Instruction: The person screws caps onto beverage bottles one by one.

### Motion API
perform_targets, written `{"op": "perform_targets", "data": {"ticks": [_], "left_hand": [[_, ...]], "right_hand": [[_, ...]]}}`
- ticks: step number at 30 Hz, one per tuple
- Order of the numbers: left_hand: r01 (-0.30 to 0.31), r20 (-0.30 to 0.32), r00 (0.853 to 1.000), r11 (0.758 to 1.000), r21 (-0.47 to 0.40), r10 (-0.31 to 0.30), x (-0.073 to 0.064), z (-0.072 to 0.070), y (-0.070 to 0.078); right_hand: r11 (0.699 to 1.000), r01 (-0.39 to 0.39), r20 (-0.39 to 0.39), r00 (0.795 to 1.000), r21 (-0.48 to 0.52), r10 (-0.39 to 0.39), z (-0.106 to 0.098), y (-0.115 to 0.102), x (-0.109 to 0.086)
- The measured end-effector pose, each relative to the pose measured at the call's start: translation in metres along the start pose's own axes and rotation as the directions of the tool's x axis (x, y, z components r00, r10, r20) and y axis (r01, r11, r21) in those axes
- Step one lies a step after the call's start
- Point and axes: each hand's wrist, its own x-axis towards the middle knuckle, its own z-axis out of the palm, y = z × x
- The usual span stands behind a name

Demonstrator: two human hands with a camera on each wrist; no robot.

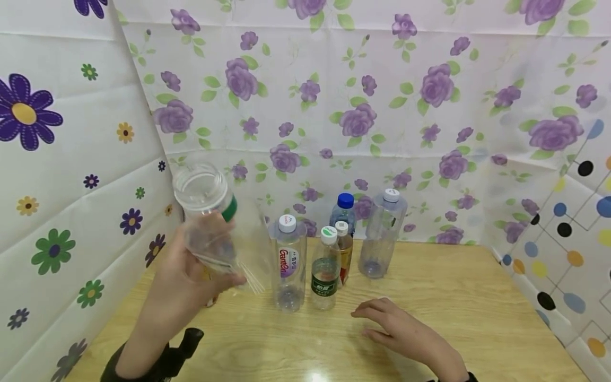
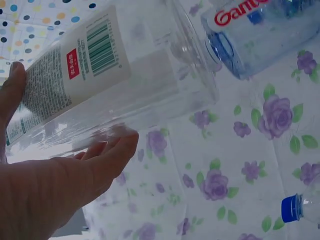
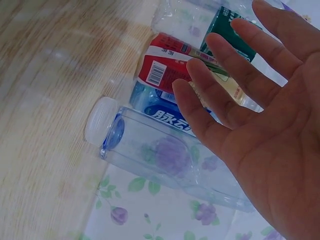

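Note:
My left hand (image 1: 183, 284) grips a large clear plastic bottle (image 1: 250, 244) raised above the left side of the table and tilted, its ringed end turned up. In the left wrist view, thumb and fingers lie around the bottle (image 2: 150, 65), which has a white and green barcode label. My right hand (image 1: 398, 329) holds nothing and is low over the table, in front of the standing bottles. Its fingers (image 3: 212, 95) are spread and relaxed in the right wrist view. Nearest to it is a small bottle (image 1: 325, 270) with a green label and white cap.
A clear bottle (image 1: 288, 265) with a white cap stands left of the small one. Behind are an amber-coloured bottle (image 1: 345, 254), a blue-capped bottle (image 1: 345, 209) and a tall clear bottle (image 1: 382, 233). Flowered cloth (image 1: 324, 101) walls the wooden table (image 1: 458, 297) at the back.

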Motion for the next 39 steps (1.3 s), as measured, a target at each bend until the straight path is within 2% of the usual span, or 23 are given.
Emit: {"op": "perform_targets", "data": {"ticks": [3,8,14,18,22,28,30,33,39], "left_hand": [[-0.010,0.099,0.995,0.999,-0.046,0.015,-0.008,0.007,-0.003],[0.047,0.228,0.974,0.992,-0.114,-0.020,-0.019,0.019,-0.008],[0.162,0.289,0.950,0.978,-0.130,-0.119,-0.026,0.034,-0.019],[0.258,0.335,0.919,0.960,-0.111,-0.208,-0.029,0.044,-0.031],[0.322,0.355,0.893,0.943,-0.081,-0.275,-0.032,0.052,-0.043],[0.420,0.405,0.846,0.901,-0.104,-0.347,-0.033,0.066,-0.069],[0.440,0.412,0.836,0.891,-0.112,-0.362,-0.036,0.072,-0.078],[0.439,0.421,0.836,0.889,-0.128,-0.352,-0.039,0.083,-0.091],[0.399,0.449,0.842,0.905,-0.145,-0.299,-0.039,0.103,-0.112]], "right_hand": [[1.000,-0.006,0.003,1.000,0.008,0.006,0.001,0.000,-0.001],[1.000,0.000,0.006,1.000,0.013,0.000,0.003,0.000,-0.002],[1.000,-0.006,0.005,1.000,0.015,0.006,0.001,0.000,-0.001],[1.000,0.013,-0.002,1.000,0.007,-0.013,0.001,0.000,-0.001],[1.000,0.019,0.004,1.000,0.009,-0.019,-0.001,-0.001,0.000],[1.000,0.021,0.005,1.000,0.005,-0.021,-0.001,-0.001,0.000],[1.000,0.025,0.000,1.000,-0.002,-0.025,0.000,-0.001,0.000],[1.000,0.022,-0.001,1.000,-0.009,-0.022,0.000,-0.001,0.000],[1.000,0.001,0.010,1.000,-0.006,-0.001,-0.001,0.001,-0.001]]}}
